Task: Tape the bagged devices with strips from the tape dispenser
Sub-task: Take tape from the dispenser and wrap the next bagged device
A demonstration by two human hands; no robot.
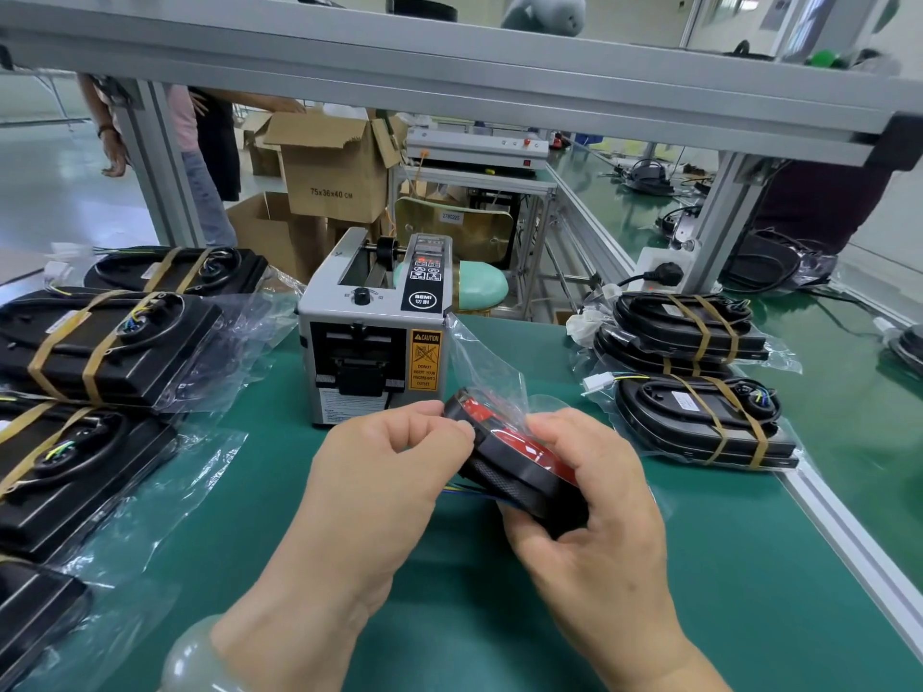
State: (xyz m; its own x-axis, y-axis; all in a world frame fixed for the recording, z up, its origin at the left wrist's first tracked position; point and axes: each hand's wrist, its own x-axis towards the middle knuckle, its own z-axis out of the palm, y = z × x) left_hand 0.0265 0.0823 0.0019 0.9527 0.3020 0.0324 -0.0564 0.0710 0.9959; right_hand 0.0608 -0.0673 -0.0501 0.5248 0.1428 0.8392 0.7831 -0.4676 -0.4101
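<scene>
A black device with a red face sits in a clear plastic bag, held tilted above the green mat. My right hand grips the device's lower end from the right. My left hand pinches its upper left edge through the bag. The bag's loose open end sticks up toward the grey tape dispenser, which stands just behind my hands. No tape strip can be made out at the dispenser's outlet.
Several bagged black devices bound with tan tape lie at the left and in a stack at the right, with another nearer. Cardboard boxes and a person stand beyond the bench. An aluminium rail edges the mat on the right.
</scene>
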